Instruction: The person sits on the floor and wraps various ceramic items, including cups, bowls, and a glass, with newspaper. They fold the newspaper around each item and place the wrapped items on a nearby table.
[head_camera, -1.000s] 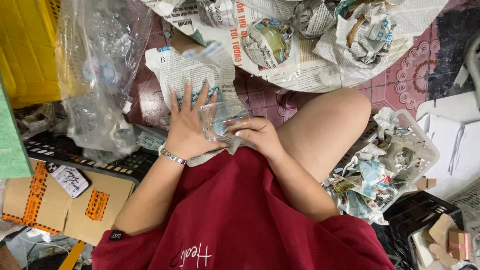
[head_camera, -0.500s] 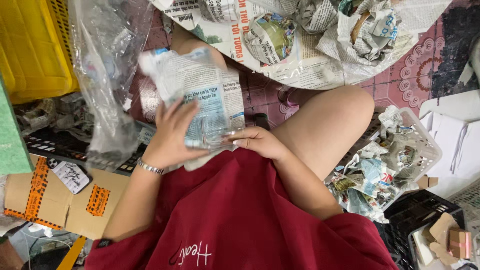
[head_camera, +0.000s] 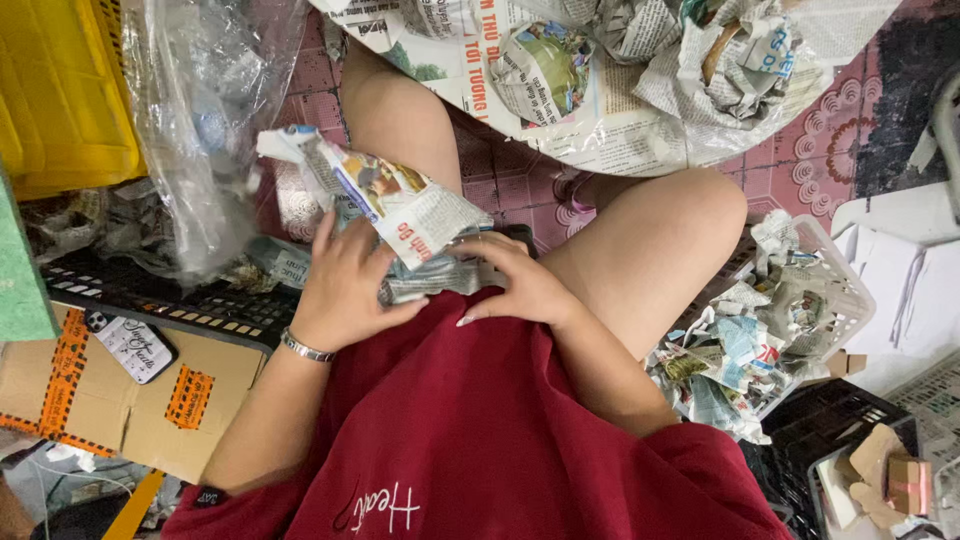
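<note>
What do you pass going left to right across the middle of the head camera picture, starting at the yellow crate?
yellow crate → clear plastic bag → left hand → newspaper-wrapped bundle → right hand → white basket of crumpled newspaper

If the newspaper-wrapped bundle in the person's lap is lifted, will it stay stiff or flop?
The newspaper bundle would probably flop at its loose crumpled upper end. Where both hands press it, it looks firmer, perhaps from something inside. It seems light and unlikely to slip.
</note>
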